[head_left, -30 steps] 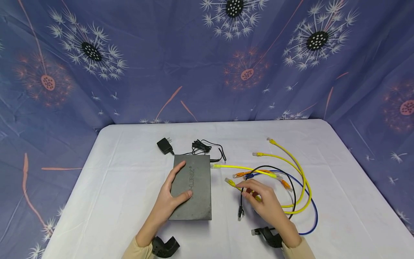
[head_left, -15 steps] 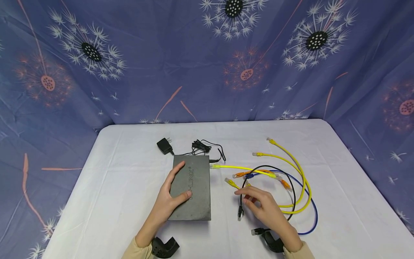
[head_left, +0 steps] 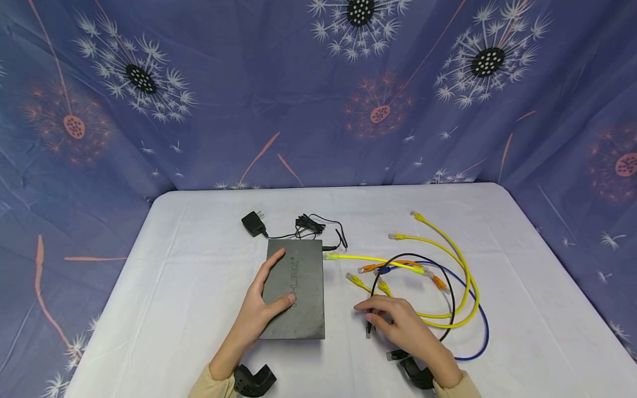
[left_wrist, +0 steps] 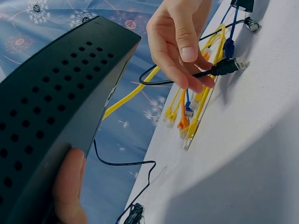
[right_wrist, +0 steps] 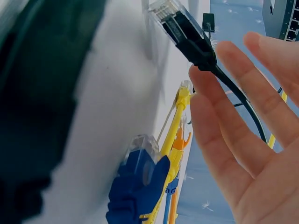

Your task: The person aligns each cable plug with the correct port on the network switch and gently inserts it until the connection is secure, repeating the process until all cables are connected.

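My left hand (head_left: 259, 304) holds a dark grey TP-LINK network switch (head_left: 311, 315), thumb and index finger lying across its top. One digit presses the vented casing (left_wrist: 44, 112) in the left wrist view. A bright yellow network cable (head_left: 355, 256) and a thin power cord (head_left: 329, 248) run to the switch's right side. My right hand (head_left: 400, 323) is at a black network cable (left_wrist: 156, 83), its fingers apart and loosely bent. The cable's clear-tipped black plug (right_wrist: 191, 42) sits by the fingertips in the right wrist view; no firm pinch shows.
Loose yellow cables (head_left: 465, 262), an orange plug (head_left: 368, 268) and a blue cable (head_left: 486, 331) lie tangled on the white table (head_left: 199, 276), right of the switch. A black power adapter (head_left: 254, 224) lies behind it, before a patterned curtain (head_left: 273, 99).
My right hand has left the yellow plug and come nearer me and slightly left, to the black plug. The yellow plug stays on the table. My left hand and the switch hardly move.
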`<action>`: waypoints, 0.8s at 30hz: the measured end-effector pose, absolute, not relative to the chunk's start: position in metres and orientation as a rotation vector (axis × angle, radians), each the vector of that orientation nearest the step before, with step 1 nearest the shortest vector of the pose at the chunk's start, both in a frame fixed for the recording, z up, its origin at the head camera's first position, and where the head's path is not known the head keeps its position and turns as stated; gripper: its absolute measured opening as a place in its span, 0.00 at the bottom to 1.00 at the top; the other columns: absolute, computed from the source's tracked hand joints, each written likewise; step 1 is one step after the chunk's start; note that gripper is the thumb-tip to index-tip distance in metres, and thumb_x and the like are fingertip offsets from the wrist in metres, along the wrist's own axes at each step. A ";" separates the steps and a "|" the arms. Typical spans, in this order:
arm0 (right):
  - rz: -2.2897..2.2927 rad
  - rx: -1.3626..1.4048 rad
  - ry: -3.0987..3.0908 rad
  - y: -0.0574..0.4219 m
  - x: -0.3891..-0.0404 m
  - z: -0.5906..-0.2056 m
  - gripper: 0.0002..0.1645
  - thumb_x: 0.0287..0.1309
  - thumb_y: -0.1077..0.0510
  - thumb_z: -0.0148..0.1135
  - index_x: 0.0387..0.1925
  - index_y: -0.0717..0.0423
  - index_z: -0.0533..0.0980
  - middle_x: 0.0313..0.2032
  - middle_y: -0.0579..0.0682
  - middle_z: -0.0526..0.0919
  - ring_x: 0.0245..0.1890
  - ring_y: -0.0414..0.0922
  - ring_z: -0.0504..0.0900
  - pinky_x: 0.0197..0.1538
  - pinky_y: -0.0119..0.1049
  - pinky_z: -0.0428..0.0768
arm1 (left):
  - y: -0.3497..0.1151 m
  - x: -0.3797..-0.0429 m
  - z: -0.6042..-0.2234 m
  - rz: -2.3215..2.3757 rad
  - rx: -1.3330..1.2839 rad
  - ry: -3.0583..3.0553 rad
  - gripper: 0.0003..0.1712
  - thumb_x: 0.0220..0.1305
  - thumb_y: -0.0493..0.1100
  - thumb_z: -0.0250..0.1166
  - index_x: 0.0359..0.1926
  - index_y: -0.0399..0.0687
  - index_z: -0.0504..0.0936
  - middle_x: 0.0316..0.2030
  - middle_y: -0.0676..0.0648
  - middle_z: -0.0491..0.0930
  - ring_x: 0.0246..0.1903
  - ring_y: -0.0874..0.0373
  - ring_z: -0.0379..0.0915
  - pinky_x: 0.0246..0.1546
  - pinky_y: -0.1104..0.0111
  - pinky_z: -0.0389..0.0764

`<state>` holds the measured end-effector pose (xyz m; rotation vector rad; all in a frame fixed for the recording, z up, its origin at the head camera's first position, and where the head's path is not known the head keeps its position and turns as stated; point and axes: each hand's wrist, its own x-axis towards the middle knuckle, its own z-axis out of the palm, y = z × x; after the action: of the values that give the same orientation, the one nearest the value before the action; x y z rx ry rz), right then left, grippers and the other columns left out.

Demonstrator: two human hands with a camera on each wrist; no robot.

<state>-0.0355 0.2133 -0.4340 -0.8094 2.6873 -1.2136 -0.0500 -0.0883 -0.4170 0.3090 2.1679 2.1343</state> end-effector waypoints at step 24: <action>-1.353 -1.091 2.958 0.213 -0.044 -0.417 0.30 0.40 0.85 0.56 0.39 0.53 0.82 0.41 0.45 0.83 0.43 0.43 0.81 0.46 0.26 0.74 | -0.090 -0.050 -0.420 2.148 0.266 2.154 0.47 0.54 0.36 0.68 0.72 0.66 0.59 0.70 0.54 0.54 0.68 0.53 0.49 0.62 0.47 0.49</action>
<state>-0.0436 0.2127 -0.4169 -1.0906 2.9578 -1.3532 -0.0504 -0.0896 -0.4195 0.2656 2.1537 2.1478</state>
